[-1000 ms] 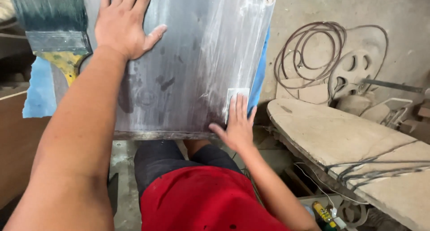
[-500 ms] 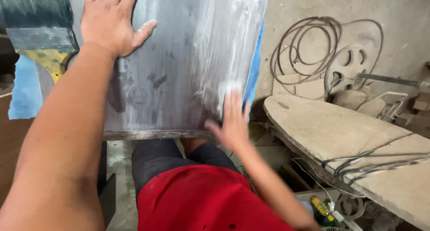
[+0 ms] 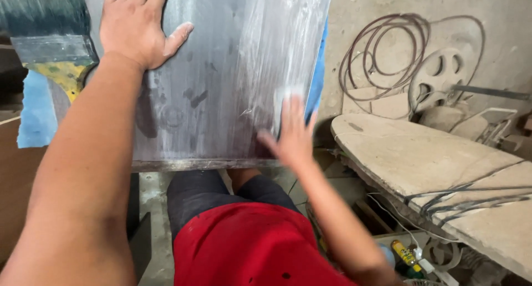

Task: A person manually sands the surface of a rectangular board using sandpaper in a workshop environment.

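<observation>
Setting: you sit in a dusty workshop, looking down at a grey slab (image 3: 221,86) propped over your knees, with a blue sheet (image 3: 33,114) showing behind its edges.
Left hand: your left hand (image 3: 138,28) lies flat on the slab's upper part, fingers spread and released, bracing it rather than gripping.
Right hand: your right hand (image 3: 292,133) presses near the slab's lower right corner; it is blurred, so it may be holding a small pale pad (image 3: 289,92) under the fingers, but you cannot tell for sure.
Surface: pale streaks cover the right and upper areas of the slab, while darker smudges and a faint ring mark sit left of centre, near the lower edge.
Progress: by the look of it, much of the face has been rubbed over; the darker patch at lower left appears to be what is left.
Nearby: a wide brush (image 3: 47,36) stands at upper left, and a pale stone desk (image 3: 421,158) with dark cables (image 3: 388,47) lies to your right.
</observation>
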